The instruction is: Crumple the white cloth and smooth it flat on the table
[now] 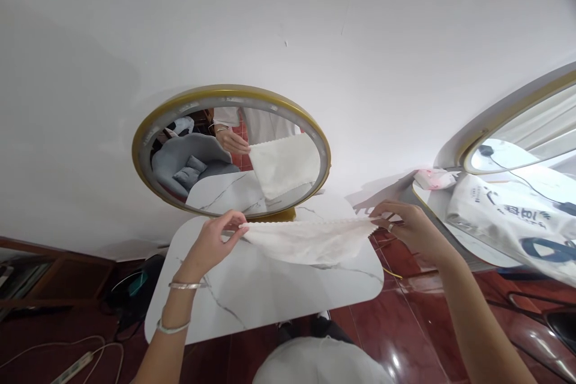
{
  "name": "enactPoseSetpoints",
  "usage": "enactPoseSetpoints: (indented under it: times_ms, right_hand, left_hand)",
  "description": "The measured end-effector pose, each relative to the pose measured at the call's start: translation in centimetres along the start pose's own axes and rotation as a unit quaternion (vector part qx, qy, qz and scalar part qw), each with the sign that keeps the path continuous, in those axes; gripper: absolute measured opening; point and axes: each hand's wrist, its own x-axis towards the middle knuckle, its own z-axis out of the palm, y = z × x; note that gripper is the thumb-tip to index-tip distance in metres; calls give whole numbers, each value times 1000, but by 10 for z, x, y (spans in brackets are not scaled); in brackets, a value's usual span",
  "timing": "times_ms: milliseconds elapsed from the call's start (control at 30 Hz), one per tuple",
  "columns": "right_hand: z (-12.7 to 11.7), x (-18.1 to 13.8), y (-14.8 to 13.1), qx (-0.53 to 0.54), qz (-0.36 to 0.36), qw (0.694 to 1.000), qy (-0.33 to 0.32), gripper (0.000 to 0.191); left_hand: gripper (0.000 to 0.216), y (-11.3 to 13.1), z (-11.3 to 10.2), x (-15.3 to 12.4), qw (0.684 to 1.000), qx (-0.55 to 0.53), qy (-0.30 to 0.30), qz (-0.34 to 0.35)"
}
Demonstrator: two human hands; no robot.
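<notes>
A thin white cloth [310,244] with a scalloped edge is stretched between my two hands above a white marbled table [270,300]. My left hand [220,234] pinches its left corner between thumb and fingers. At the other end, my right hand [400,222] is closed on the right corner. The upper edge runs nearly straight, and the rest of the cloth sags below it. An oval gold-rimmed mirror [231,92] behind the table reflects the cloth and one hand.
At the right, a second table holds a white printed bag [508,210] and a small white-and-pink packet [434,179], beneath another gold-framed mirror [526,96]. A power strip [74,369] with cords lies on the red tiled floor [387,324] at lower left.
</notes>
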Motion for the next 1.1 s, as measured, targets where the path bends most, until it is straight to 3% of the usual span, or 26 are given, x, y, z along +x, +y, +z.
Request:
enactPoseSetpoints:
  times_ms: [100,267,400,500,633,733,800,867,933,967,1033,1100]
  right_hand:
    - [0,-20,-5,19,-15,999,-29,18]
    - [-3,-68,-19,70,42,993,-88,20]
    - [-9,-95,-26,133,72,982,-115,25]
    - [-14,-90,-25,163,61,982,-68,25]
    - [1,-45,-1,181,75,980,-10,30]
    - [37,-1,35,187,86,978,25,34]
    - [69,19,60,161,95,978,89,38]
    - [103,27,78,108,129,965,199,43]
    - [138,20,88,74,124,956,257,43]
    - [155,11,90,66,103,960,252,41]
    - [191,-11,92,31,67,975,208,36]
    - [225,-35,93,-6,49,985,164,37]
  left_hand:
    - [30,8,6,-18,999,-32,-19,-17]
    - [28,25,11,-66,984,-99,-137,-54]
    - [29,30,5,-88,974,-157,-141,-86]
    - [28,29,0,-77,979,-159,-99,-78]
    - [26,14,12,-30,988,-132,-44,-73]
    - [26,-9,46,7,991,-107,-3,-79]
    - [27,-28,78,23,992,-66,86,-70]
    - [30,-45,114,26,986,-14,157,-59]
    - [32,-60,153,17,990,7,137,-32]
    - [33,-66,172,8,994,16,107,-25]
    - [34,-78,208,-13,997,47,51,-22]
    - [37,-88,239,-35,995,93,35,-24]
